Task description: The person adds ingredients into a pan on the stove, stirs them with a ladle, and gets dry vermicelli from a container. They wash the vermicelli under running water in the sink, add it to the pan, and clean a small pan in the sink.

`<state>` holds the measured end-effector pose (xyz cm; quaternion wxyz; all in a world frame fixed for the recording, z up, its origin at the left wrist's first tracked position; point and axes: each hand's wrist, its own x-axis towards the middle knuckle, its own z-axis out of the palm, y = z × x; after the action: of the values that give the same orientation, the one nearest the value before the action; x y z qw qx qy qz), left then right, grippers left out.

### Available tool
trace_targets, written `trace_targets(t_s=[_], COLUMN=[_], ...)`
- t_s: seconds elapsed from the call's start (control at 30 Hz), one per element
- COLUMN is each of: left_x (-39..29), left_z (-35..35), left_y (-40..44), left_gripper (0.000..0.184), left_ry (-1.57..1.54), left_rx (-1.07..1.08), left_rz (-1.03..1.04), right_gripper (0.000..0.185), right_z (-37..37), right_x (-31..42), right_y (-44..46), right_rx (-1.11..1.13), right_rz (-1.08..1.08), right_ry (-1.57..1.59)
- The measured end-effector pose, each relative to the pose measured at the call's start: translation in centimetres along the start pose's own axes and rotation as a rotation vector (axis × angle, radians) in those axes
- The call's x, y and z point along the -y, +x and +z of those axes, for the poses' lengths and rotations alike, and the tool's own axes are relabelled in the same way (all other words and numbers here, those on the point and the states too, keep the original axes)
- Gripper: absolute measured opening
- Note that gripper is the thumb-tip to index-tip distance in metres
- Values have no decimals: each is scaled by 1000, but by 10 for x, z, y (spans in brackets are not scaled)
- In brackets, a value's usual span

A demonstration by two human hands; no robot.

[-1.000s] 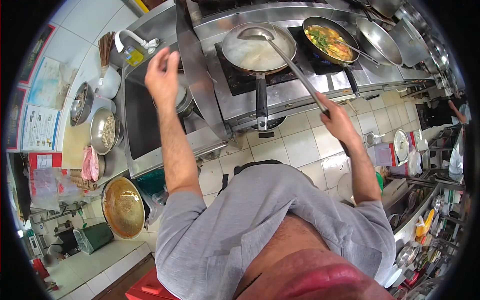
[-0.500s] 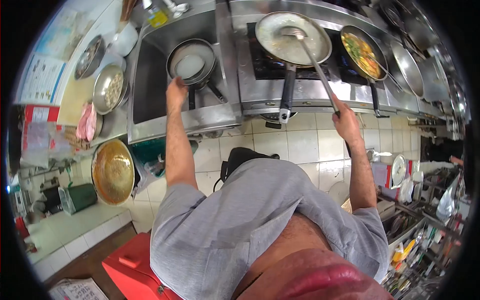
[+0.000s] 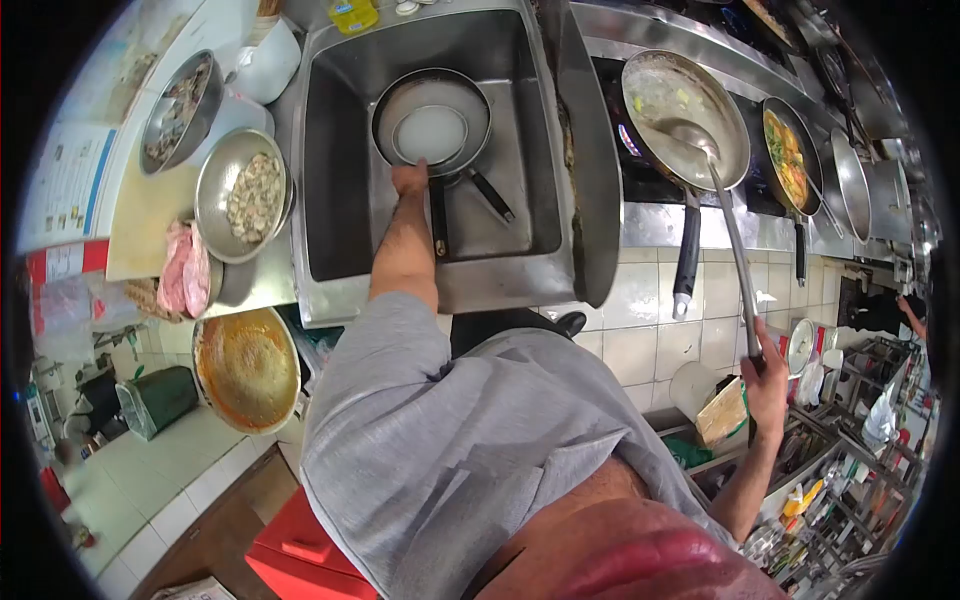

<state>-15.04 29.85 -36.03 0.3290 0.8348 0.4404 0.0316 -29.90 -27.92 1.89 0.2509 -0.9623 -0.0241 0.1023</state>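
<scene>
In the sink, my left hand grips the near-left rim of a dark frying pan, thumb on top; its lower fingers are hidden. Inside the pan sits a small whitish round bowl. Two dark handles point toward me, so another pan seems stacked there. My right hand is closed around the long handle of a steel ladle. The ladle's bowl rests in pale, cloudy liquid inside a large frying pan on the stove.
Right of it stands a pan of colourful food. Left of the sink are a steel bowl of pale pieces, another bowl and raw pink meat. A large stained pan sits lower left. A metal divider separates sink and stove.
My view has shifted left, toward the sink. My left hand has moved onto the pan's rim from just beside it. The ladle stays in my right hand, its bowl nearer the pan's close side.
</scene>
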Motion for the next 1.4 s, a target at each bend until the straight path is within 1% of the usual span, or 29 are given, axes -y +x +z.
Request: trace_targets(t_s=[0.1, 0.13, 0.17, 0.23, 0.27, 0.3, 0.33, 0.4, 0.43, 0.5, 0.53, 0.57, 0.6, 0.63, 0.73, 0.77, 0.83, 0.87, 0.9, 0.97, 1.0, 1.03, 1.07, 1.1, 1.13, 1.17, 1.23, 1.27, 1.4], left_x=[5, 30, 30, 24, 32, 39, 47, 58, 52, 16, 10, 11, 12, 11, -5, -8, -10, -7, -8, -27, -31, -31, -30, -29, -27, -25, -25, -24, -37], left_z=[7, 35, 37, 34, 37, 43, 50, 51, 37, -21, -30, -40, -53, -63, -85, -89, -97, -100, -110, -141, -151, -157, -162, -167, -171, -174, -181, -188, -220], left_y=[10, 19, 6, -49, -56, -50, -43, -17, -22, -44, -40, -34, -34, -38, -56, -61, -59, -49, -57, -76, -82, -83, -85, -87, -91, -93, -92, -93, -114], left_gripper=[76, 85, 85, 85, 76, 71, 67, 41, 41, 27, 27, 23, 19, 19, 8, 8, 9, 13, 13, 17, 18, 18, 12, 13, 28, 28, 45, 45, 45], left_ry=[3, -150, -147, -226, -84, -17, 52, 102, 105, -427, -426, -553, -676, -668, -1005, -1009, -976, -923, -920, -414, -348, -342, -158, 25, 152, 158, 348, 348, 580], left_rx=[201, 108, 115, -127, 65, 159, 253, 692, 695, 919, 916, 964, 1008, 1002, 1064, 1063, 1162, 1206, 1197, 839, 766, 761, 676, 586, 449, 446, 324, 321, 185], left_rz=[-112, -32, -32, -54, -93, -108, -117, 9, 7, -209, -209, -282, -355, -358, -583, -587, -531, -501, -503, -185, -185, -179, -89, 2, 68, 76, 105, 115, 186], right_gripper=[65, 64, 63, 60, 60, 60, 61, 62, 62, 62, 63, 63, 63, 63, 63, 63, 62, 62, 62, 60, 60, 60, 60, 60, 59, 59, 60, 60, 59], right_z=[3, 11, 20, 42, 53, 60, 67, 78, 83, 73, 68, 65, 59, 54, 62, 67, 75, 74, 73, 64, 61, 59, 57, 54, 54, 54, 54, 53, 44], right_x=[28, 32, 35, 37, 34, 42, 40, 48, 52, 52, 49, 34, 33, 34, 34, 34, 35, 37, 38, 29, 25, 22, 18, 16, 12, 7, -1, 1, -3], right_y=[1, 7, 13, 28, 35, 41, 47, 56, 57, 49, 45, 38, 32, 27, 26, 29, 34, 35, 33, 27, 21, 15, 11, 7, 4, 1, -1, -5, -18], right_rx=[3, -13, -26, -64, -99, -81, -94, -104, -126, -86, -51, -79, -52, -29, -78, -82, -147, -133, -111, -78, -93, -107, -108, -111, -113, -118, -89, -117, -114], right_rz=[7, 17, 28, 38, 24, 155, 175, 163, 132, 169, 199, 162, 197, 229, 159, 140, -60, 4, 68, 143, 132, 123, 124, 140, 159, 161, 105, 58, 86], right_ry=[22, 2, -20, 39, 50, 113, 149, 155, 156, 173, 190, 216, 192, 166, 90, 52, -38, 0, 36, 147, 147, 149, 157, 177, 198, 207, 158, 94, 107])
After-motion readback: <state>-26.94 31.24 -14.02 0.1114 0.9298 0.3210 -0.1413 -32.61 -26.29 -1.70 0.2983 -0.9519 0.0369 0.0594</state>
